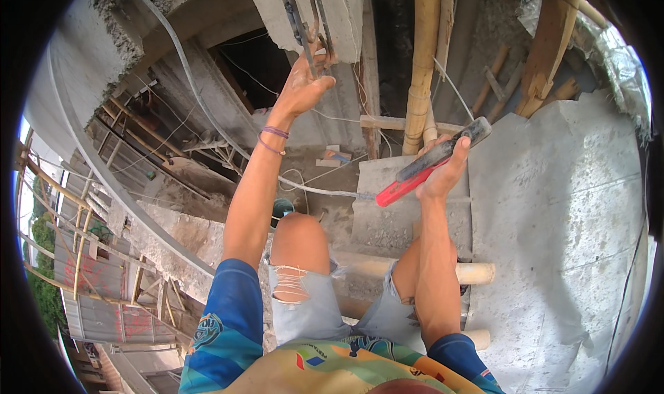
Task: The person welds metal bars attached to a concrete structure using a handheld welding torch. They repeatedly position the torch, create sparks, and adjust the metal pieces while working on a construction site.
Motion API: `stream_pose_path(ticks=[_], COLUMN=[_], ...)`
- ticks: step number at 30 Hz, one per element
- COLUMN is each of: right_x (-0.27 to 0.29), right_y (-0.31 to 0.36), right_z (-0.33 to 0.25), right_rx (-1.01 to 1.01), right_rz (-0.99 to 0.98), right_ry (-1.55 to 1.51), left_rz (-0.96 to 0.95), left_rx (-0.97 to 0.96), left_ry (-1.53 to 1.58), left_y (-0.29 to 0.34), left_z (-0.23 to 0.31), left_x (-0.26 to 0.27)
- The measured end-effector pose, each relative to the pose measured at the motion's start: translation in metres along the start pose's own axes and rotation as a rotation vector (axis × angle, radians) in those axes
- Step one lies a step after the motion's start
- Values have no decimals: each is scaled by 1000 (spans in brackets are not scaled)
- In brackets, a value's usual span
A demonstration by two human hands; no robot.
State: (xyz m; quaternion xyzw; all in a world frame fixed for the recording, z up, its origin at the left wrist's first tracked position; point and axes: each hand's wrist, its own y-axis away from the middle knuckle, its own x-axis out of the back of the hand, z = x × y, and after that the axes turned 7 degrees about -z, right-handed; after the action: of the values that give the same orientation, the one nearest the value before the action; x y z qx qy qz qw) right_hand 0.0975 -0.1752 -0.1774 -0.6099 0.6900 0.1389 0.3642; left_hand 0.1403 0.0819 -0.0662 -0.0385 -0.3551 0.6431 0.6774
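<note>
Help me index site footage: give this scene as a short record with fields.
Setting: building site with rough concrete
Left hand: at dark metal rods, grip unclear
Right hand: holding a red-and-dark tool
Ahead: upright bamboo pole
Near left knee: dark container, partly hidden
Right side: grey sheeting

Red-and-black tool [430,160], between 2 and 3 o'clock: red part smooth, plastic-looking; dark part dusty, matt. Steel rods [297,29], near 12: dark, rough metal. Concrete column [344,21], 12: matt, gritty. Bamboo pole [422,69], 1: smooth, slight sheen. Foil-like sheet [626,55], 2: crinkled, glossy. Denim legwear [301,319], 6: faded, frayed.
</note>
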Motion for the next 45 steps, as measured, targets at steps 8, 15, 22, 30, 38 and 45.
stream_pose_path(ticks=[8, 15, 22, 30, 38, 45], right_x=[-2, -4, -1, 3, 13, 6], right_y=[0, -1, -3, -1, -8, -7], right_z=[8, 12, 6, -3, 3, 5], right_rx=[1, -31, -43, -1, -49, -27], right_rz=[-9, 12, 32, 12, 33, 40], right_ry=[28, 10, -5, -4, -27, 10], left_rz=[-45, -226, -373, -278, -238, -316], left_rx=[-34, -38, 273, 339, 428, 480], left_ry=[-92, 995, 1438, 1339, 1046, 1247], left_y=[-2, -6, -47, -50, -27, -46], left_z=[-6, -18, -43, -47, -18, -26], left_x=[4, 18, 22, 14, 30, 27])
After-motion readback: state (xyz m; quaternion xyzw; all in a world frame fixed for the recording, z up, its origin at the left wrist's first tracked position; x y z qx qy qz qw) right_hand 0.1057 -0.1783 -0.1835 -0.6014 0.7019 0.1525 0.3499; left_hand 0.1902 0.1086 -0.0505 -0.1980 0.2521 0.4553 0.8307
